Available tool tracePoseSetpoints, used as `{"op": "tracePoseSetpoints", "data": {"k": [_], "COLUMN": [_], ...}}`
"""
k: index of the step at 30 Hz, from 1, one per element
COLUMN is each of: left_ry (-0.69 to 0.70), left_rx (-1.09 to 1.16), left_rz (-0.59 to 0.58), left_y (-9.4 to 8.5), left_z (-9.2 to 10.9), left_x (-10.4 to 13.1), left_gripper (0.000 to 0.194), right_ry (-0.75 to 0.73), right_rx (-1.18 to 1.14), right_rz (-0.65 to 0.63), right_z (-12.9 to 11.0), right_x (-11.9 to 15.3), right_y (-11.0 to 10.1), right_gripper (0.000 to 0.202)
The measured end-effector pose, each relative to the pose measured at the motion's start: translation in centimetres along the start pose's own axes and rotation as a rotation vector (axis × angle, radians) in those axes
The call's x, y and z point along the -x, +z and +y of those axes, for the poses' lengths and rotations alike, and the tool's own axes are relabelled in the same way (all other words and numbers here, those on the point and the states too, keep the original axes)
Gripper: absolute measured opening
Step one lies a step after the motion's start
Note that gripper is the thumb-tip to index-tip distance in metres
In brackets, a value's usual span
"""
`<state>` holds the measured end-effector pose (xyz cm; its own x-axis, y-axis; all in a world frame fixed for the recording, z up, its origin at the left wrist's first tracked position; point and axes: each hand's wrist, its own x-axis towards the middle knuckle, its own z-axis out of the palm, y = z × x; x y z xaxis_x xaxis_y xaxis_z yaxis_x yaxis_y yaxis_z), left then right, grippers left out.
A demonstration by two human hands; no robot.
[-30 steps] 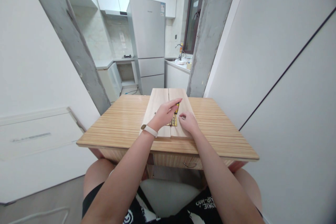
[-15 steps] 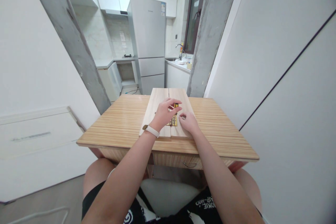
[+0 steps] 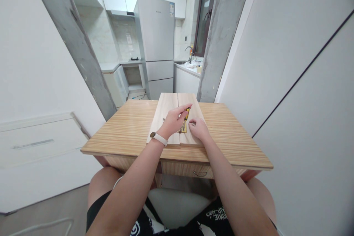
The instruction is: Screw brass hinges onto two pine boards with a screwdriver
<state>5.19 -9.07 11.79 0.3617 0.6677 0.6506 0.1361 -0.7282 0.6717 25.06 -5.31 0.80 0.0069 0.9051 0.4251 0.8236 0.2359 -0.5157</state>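
My left hand (image 3: 174, 120), with a watch on its wrist, is closed on a small screwdriver (image 3: 187, 113) with a yellow and black handle. The screwdriver leans a little to the right, its tip pointing down at a brass-coloured hinge (image 3: 184, 129). This hinge lies near the seam of two pale wooden boards (image 3: 166, 102), partly covered by my left hand. Just right of the hinge, my right hand (image 3: 199, 129) rests on the right board with curled fingers; whatever is in them, if anything, is hidden.
Under the boards is a striped wooden table (image 3: 232, 136) with a drawer handle (image 3: 199, 174) at its front. Small metal bits (image 3: 164, 120) lie left of my left hand. Beyond the table stand a grey fridge (image 3: 156, 29) and a sink counter (image 3: 188, 68).
The screwdriver has tilted from nearly upright to leaning right. My left hand has turned slightly, its fingers closing in along the handle. The right hand stays where it was.
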Motion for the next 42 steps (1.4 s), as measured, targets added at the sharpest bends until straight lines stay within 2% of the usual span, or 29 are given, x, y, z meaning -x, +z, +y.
{"op": "tracePoseSetpoints", "data": {"k": [4,9,13,15,22,27,32,42], "left_ry": [-0.013,0.030,0.063,0.064,0.110,0.033,-0.013,0.075], "left_rx": [0.054,-0.044,-0.111,-0.122,0.015,0.073,0.116,-0.109], "left_rz": [0.007,0.065,0.091,0.100,-0.023,-0.041,-0.020,0.108], "left_y": [0.13,0.04,-0.08,-0.13,-0.15,0.16,0.27,0.05], "left_z": [-0.14,-0.25,-0.40,-0.47,-0.68,-1.00,-0.81,-0.33], "left_x": [-0.11,-0.19,-0.29,-0.30,-0.19,-0.22,-0.16,-0.29], "left_gripper": [0.036,0.035,0.023,0.023,0.037,0.040,0.038,0.028], "right_ry": [0.005,0.006,0.001,-0.006,-0.013,-0.014,-0.016,-0.013], "right_rx": [-0.001,0.001,0.000,0.000,0.003,0.012,0.004,-0.008], "right_rz": [-0.015,-0.006,-0.011,-0.017,-0.011,-0.002,-0.016,0.000], "right_z": [0.03,0.17,0.14,0.08,-0.03,0.04,0.08,0.08], "right_x": [-0.03,-0.04,-0.04,-0.05,-0.05,-0.05,-0.03,0.00], "right_y": [-0.08,0.05,0.09,0.03,-0.08,0.01,-0.11,0.05], "right_gripper": [0.016,0.016,0.016,0.017,0.016,0.016,0.017,0.016]}}
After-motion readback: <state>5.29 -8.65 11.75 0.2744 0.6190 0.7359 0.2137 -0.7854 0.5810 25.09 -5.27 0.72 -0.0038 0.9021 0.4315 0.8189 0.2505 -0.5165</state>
